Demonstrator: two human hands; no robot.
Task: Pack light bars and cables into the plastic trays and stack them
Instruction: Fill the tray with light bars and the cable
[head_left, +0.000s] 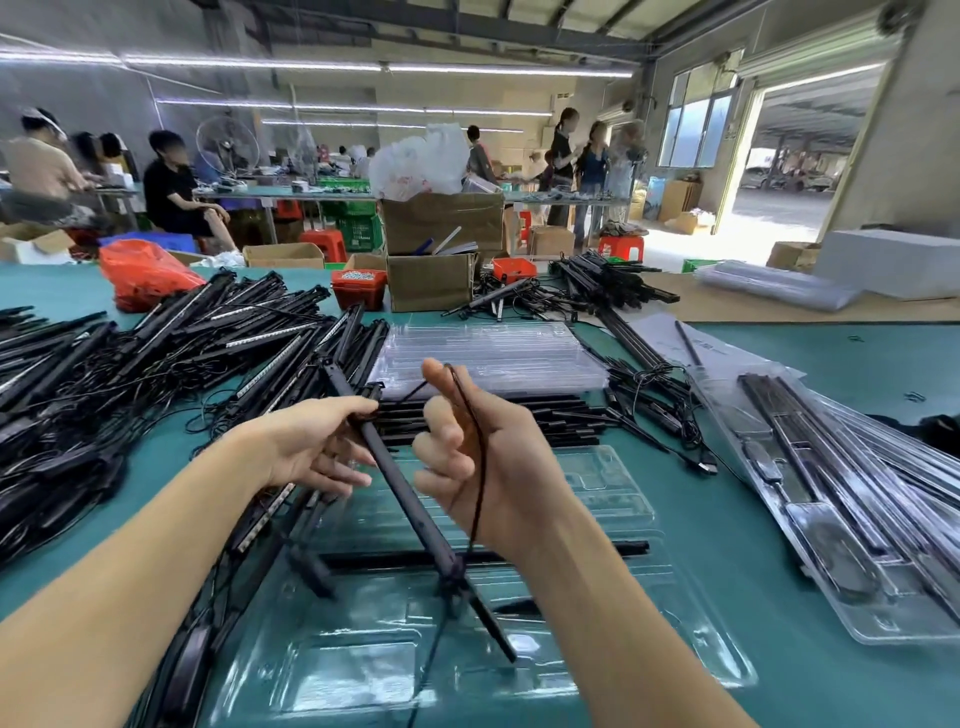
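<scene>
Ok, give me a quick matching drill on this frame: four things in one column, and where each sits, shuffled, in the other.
Things:
1. light bar
2. cable
3. red bag
4. filled tray

Places:
A. far left of the table
B. gripped by the left hand
C. right side of the table
D. looped round the right hand

Pairs: 1-B, 2-D, 3-A, 4-C

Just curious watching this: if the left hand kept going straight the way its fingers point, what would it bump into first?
Probably the right hand: the left hand points across toward it, though depth is unclear.
</scene>
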